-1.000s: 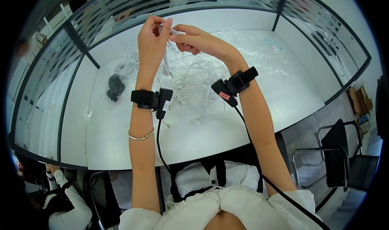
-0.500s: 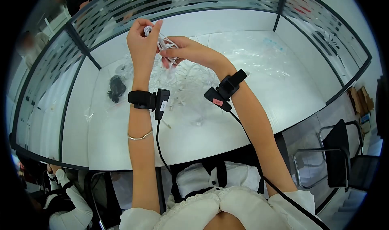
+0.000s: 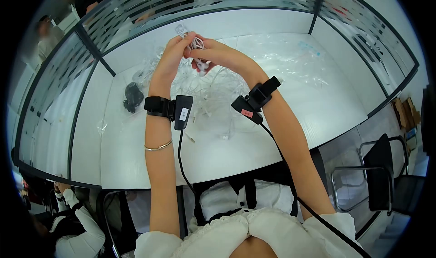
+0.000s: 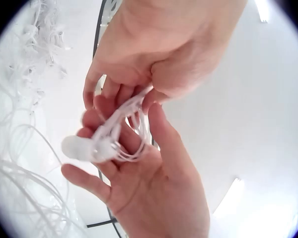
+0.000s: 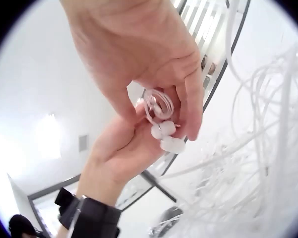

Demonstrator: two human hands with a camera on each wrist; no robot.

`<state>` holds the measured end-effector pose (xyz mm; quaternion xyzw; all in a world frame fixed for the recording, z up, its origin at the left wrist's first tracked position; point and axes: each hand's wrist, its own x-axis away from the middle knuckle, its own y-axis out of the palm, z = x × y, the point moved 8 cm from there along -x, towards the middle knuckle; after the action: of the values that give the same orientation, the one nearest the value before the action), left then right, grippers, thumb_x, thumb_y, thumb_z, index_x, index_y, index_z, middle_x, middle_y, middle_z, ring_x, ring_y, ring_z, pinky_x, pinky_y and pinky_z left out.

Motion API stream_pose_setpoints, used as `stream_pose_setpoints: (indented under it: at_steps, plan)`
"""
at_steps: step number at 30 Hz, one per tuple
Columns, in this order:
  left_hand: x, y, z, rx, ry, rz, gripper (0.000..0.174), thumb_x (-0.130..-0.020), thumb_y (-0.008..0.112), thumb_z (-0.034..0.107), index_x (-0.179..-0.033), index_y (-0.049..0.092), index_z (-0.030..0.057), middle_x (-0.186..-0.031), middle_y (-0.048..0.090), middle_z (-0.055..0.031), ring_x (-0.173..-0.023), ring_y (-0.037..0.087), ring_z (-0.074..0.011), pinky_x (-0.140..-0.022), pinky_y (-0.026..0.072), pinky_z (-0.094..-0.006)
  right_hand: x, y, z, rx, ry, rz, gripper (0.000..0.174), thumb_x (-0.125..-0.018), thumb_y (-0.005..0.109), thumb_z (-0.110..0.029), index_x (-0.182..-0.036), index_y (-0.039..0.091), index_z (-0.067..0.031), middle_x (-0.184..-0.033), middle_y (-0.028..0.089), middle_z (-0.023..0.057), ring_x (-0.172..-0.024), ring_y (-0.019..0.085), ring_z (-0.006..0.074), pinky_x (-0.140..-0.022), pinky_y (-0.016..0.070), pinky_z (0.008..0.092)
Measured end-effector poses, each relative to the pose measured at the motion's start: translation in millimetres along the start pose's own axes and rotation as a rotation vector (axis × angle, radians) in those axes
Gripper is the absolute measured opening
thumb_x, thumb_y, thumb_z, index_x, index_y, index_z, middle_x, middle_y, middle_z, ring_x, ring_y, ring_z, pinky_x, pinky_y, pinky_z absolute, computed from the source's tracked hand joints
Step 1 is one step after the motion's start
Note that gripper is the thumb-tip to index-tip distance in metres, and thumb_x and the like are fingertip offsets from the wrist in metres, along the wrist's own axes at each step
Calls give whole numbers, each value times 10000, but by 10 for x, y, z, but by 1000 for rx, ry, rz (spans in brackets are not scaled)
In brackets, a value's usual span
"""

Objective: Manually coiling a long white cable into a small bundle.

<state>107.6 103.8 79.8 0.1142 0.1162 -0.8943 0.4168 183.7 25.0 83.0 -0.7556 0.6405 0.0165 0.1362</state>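
Note:
Up over the far part of the table, both hands meet at a coiled bundle of white earphones (image 3: 196, 44). My left hand (image 3: 171, 60) grips the upper end of the coil, its thumb and fingertips on the cord. From the right side, my right hand (image 3: 222, 55) holds the lower part between thumb and fingers. The left wrist view has the loops across the fingers of the right hand (image 4: 159, 183). White earbuds (image 5: 173, 145) stick out past the right hand's fingers in the right wrist view, below the wound cord (image 5: 161, 104).
A loose tangle of white cords (image 3: 211, 96) spreads over the white table (image 3: 136, 162) under the hands. A black bundle (image 3: 133, 94) lies at the left, and clear plastic (image 3: 295, 60) covers the back right. Low partitions (image 3: 272, 21) close off the back and sides.
The left hand first moved left and then back right, tipping its wrist toward the right hand. The bundle now shows between both hands with earbuds hanging at its lower end.

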Motion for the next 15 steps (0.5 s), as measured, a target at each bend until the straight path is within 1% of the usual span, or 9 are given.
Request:
stream_pose_setpoints:
  at_steps: [3, 4, 5, 6, 9, 11, 12, 14, 15]
  plan:
    - [-29, -160, -207, 31, -36, 135, 308, -934, 511, 339, -884, 643, 66, -812, 673, -44, -749, 620, -121, -726, 458, -273, -95, -227, 218, 420, 64, 27, 488, -838, 589, -462, -1024, 656, -16, -875, 650, 85, -823, 606, 170, -687, 504, 295]
    - [-32, -290, -300, -14, -76, 178, 301, -935, 506, 325, -885, 644, 62, -808, 680, -53, -731, 628, -128, -699, 465, -280, -80, -269, 214, 464, 71, -4, 524, -840, 583, -478, -1047, 677, -6, -950, 659, 116, -928, 609, 202, -793, 498, 324]
    - [-33, -428, -389, -58, -117, 221, 294, -935, 502, 310, -886, 644, 58, -804, 687, -62, -712, 635, -135, -672, 472, -287, -64, -321, 169, 499, 38, 36, 517, -844, 582, -474, -1050, 676, -9, -970, 660, 120, -938, 608, 204, -801, 489, 324]
    - [-29, -607, -422, -169, -113, 308, 292, -918, 511, 291, -860, 633, 32, -760, 686, -69, -725, 657, -192, -665, 486, -333, -45, -363, 123, 534, 5, 77, 511, -848, 581, -469, -1052, 676, -11, -990, 661, 124, -948, 608, 206, -809, 481, 324]
    - [-19, -1308, -631, -511, -60, 601, 302, -893, 537, 293, -849, 607, 3, -851, 691, -126, -774, 661, -284, -703, 490, -407, 29, -459, 34, 567, -29, 72, 484, -870, 559, -453, -1061, 670, -23, -1027, 668, 113, -982, 607, 183, -816, 456, 301]
    - [168, -1376, -605, -927, -113, 732, 346, -866, 561, 305, -946, 595, -29, -927, 678, -165, -840, 648, -332, -750, 483, -436, 123, -459, -88, 515, -21, -6, 470, -876, 551, -446, -1068, 665, -33, -1023, 673, 100, -976, 612, 171, -816, 451, 290]
    - [224, -1400, -581, -1135, -135, 794, 384, -853, 573, 311, -994, 589, -45, -965, 672, -185, -874, 642, -356, -774, 480, -451, 182, -451, -165, 462, -1, -32, 438, -888, 534, -422, -1080, 659, -49, -969, 685, 91, -923, 630, 165, -837, 447, 282]
    - [-14, -1762, -1336, -1035, -301, 668, 461, -830, 601, 303, -1106, 548, -61, -1059, 638, -212, -961, 617, -362, -848, 462, -442, 220, -549, -261, 405, -56, 20, 400, -901, 519, -387, -1073, 660, -55, -927, 688, 91, -880, 639, 160, -830, 451, 277]
    - [-91, -1796, -1420, -888, -316, 542, 540, -807, 626, 278, -1197, 494, -72, -1125, 608, -227, -1033, 593, -352, -905, 441, -417, 231, -596, -300, 377, -82, 42, 382, -908, 512, -370, -1069, 661, -58, -906, 690, 91, -859, 643, 158, -826, 453, 275]
